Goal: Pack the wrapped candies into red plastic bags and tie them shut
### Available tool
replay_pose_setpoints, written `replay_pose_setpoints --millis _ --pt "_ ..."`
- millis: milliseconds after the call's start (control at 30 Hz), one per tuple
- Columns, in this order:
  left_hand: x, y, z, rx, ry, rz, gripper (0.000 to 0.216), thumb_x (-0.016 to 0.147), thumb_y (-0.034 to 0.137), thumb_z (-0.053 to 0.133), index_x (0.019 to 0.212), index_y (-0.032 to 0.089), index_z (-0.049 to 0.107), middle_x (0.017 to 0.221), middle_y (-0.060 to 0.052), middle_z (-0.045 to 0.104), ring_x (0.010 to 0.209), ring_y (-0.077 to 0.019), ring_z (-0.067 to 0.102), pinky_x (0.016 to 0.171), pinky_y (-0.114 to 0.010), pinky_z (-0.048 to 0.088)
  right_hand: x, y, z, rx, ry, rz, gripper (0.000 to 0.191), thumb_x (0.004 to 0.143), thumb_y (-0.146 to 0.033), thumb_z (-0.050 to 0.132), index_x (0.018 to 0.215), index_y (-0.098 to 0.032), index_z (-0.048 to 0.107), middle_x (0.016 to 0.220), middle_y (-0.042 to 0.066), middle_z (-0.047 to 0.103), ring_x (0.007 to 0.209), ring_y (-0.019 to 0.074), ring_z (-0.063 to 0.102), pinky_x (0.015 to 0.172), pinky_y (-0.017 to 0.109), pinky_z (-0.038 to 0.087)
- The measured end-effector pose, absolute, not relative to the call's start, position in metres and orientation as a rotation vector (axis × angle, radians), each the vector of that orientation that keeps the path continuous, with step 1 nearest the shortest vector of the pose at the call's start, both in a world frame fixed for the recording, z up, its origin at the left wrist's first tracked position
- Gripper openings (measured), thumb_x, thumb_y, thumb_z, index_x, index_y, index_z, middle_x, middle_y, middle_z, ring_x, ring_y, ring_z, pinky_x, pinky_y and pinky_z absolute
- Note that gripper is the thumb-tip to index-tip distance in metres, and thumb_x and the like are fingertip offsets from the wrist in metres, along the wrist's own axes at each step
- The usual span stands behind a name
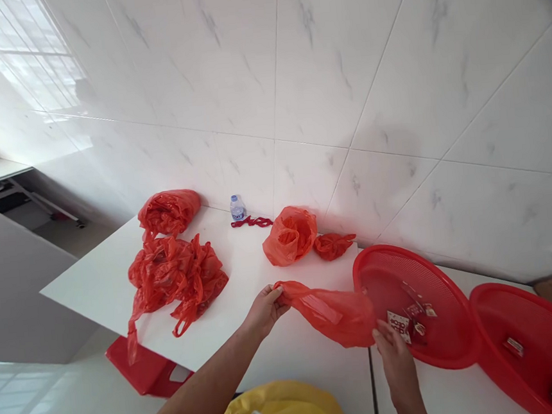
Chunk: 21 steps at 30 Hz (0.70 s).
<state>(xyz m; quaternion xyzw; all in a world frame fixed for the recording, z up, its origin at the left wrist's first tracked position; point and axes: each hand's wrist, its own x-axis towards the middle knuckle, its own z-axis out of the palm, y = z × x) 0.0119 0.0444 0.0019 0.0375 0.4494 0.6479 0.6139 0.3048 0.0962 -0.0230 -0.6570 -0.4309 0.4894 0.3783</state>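
Observation:
A red plastic bag point(333, 311) is stretched sideways between my two hands, above the white table. My left hand point(269, 307) pinches its gathered end. At the other end, my right hand point(392, 345) grips the bag's lower corner, close to the rim of a red plastic basket point(450, 353). Small packets and a white printed card point(398, 326) lie inside that basket. Something pale shows faintly through the bag, but I cannot make out what it is.
Several red bags point(175, 274) are heaped at the table's left, with a bundled one point(170, 211) behind. By the wall stand a water bottle point(237, 208), an opened red bag point(290, 236) and a smaller bag point(333, 246). A second red basket point(501, 293) is at right; a red stool point(140, 370) stands below.

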Motion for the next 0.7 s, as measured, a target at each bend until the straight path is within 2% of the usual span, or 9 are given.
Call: replay_pose_setpoints --millis 133,267,333,433,533,700 --pt "0.018 0.044 0.003 0.112 1.032 1.471 0.02 0.077 0.023 0.075 0.081 0.017 0.057 0.08 -0.005 0.071 0.072 -0.0146 0.068 0.071 -0.027 0.055 0.277 0.09 -0.005 -1.517 -1.528 1.032 0.043 0.076 -0.053 0.06 0.104 -0.02 0.067 0.118 0.011 0.065 0.113 0.03 0.058 0.101 0.048 0.044" --pt "0.022 0.043 0.003 0.141 1.027 1.448 0.023 0.073 0.022 0.079 0.078 0.017 0.056 0.081 -0.007 0.072 0.073 -0.016 0.069 0.071 -0.028 0.055 0.238 0.085 0.004 -1.345 -1.749 0.739 0.021 0.079 -0.037 0.061 0.092 -0.026 0.072 0.117 0.011 0.065 0.119 0.0306 0.051 0.109 0.05 0.034" --pt "0.023 0.041 0.002 0.148 1.038 1.427 0.024 0.071 0.02 0.08 0.077 0.017 0.056 0.08 -0.006 0.072 0.072 -0.0153 0.068 0.069 -0.027 0.054 0.222 0.085 0.005 -1.283 -1.868 0.731 0.018 0.083 -0.028 0.056 0.093 -0.027 0.072 0.114 0.01 0.067 0.115 0.0279 0.054 0.107 0.046 0.038" --pt "0.023 0.039 0.001 0.15 1.061 1.377 0.025 0.07 0.017 0.08 0.077 0.018 0.056 0.08 -0.002 0.072 0.07 -0.013 0.068 0.069 -0.025 0.055 0.206 0.093 0.003 -1.241 -2.151 0.913 0.026 0.088 -0.021 0.046 0.096 -0.023 0.07 0.102 0.008 0.071 0.1 0.0227 0.063 0.094 0.037 0.047" --pt "0.025 0.038 0.0 0.162 1.09 1.312 0.024 0.069 0.011 0.078 0.076 0.018 0.056 0.08 0.0 0.071 0.069 -0.0121 0.067 0.069 -0.024 0.055 0.202 0.107 -0.009 -1.423 -2.349 0.995 0.032 0.09 -0.015 0.041 0.104 -0.017 0.069 0.109 0.008 0.071 0.099 0.0205 0.064 0.088 0.03 0.047" --pt "0.031 0.036 -0.001 0.163 1.16 1.249 0.02 0.071 -0.002 0.061 0.076 0.016 0.056 0.076 -0.003 0.07 0.071 -0.015 0.068 0.075 -0.03 0.058 0.212 0.125 -0.037 -1.709 -2.365 0.979 0.025 0.088 -0.014 0.051 0.104 -0.015 0.069 0.109 0.014 0.071 0.096 0.025 0.065 0.084 0.036 0.047"
